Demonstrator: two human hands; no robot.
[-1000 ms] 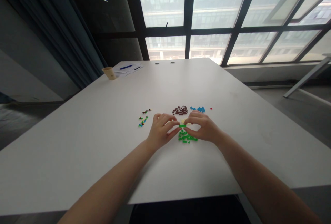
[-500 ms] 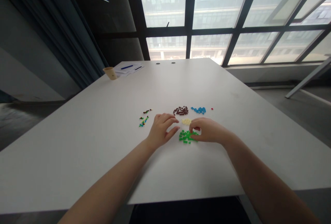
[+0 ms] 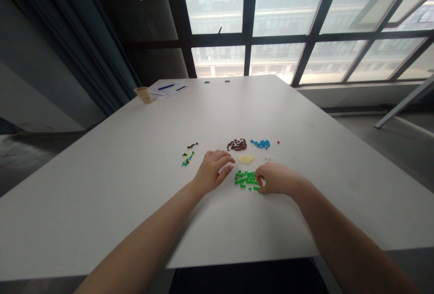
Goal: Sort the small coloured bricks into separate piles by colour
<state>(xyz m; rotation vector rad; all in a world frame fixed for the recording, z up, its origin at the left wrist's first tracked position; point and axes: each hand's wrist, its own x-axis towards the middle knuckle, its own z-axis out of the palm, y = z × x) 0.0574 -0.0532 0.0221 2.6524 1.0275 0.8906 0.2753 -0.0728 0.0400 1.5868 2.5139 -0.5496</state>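
Note:
My right hand (image 3: 278, 179) is at the right edge of a heap of small green toy bricks (image 3: 244, 178). Its fingers curl inward, and the thumb and forefinger close at a green brick (image 3: 256, 188). My left hand (image 3: 214, 170) rests on the table left of that heap, fingers loosely bent and apart, holding nothing. Between and just beyond the hands lies a small pile of pale yellow bricks (image 3: 246, 159). Farther back are dark brown bricks (image 3: 237, 144) and blue bricks (image 3: 261, 144). A few whitish clear pieces (image 3: 269, 158) show behind my right hand.
Left of my left hand lie small mixed-colour brick clusters (image 3: 188, 158). One red piece (image 3: 278, 142) sits beyond the blue ones. At the far left of the white table (image 3: 237, 113) stand a paper cup (image 3: 144, 95) and papers (image 3: 169, 89) with a blue pen (image 3: 166, 87).
My right hand has shifted right and slightly toward me, uncovering more of the green and yellow bricks and the clear pieces. My left hand stays in nearly the same place.

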